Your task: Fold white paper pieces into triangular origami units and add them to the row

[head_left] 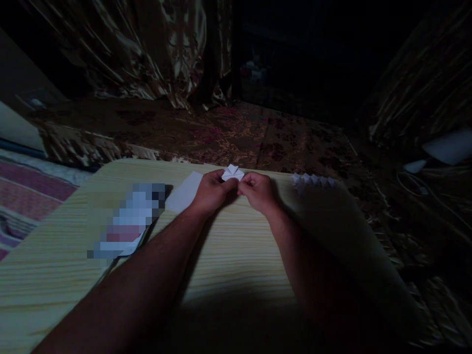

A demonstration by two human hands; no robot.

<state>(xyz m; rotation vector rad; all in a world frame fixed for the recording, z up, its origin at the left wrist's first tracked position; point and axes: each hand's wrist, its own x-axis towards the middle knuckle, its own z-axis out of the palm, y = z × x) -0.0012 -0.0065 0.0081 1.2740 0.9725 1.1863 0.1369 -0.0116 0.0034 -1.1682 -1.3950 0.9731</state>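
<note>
A small folded white paper piece (232, 172) is held between both hands at the far edge of a pale wooden board (236, 255). My left hand (212, 191) pinches its left side with closed fingers. My right hand (257, 191) pinches its right side, fingers curled. Both forearms stretch across the board toward it. A flat white paper sheet (183, 192) lies just left of my left hand.
A row of several folded white paper pieces (313, 181) lies at the board's far right corner. A blurred-out flat object (129, 221) rests on the board's left part. Dark patterned fabric (221, 130) covers the floor beyond; curtains (147, 44) hang behind. The room is dim.
</note>
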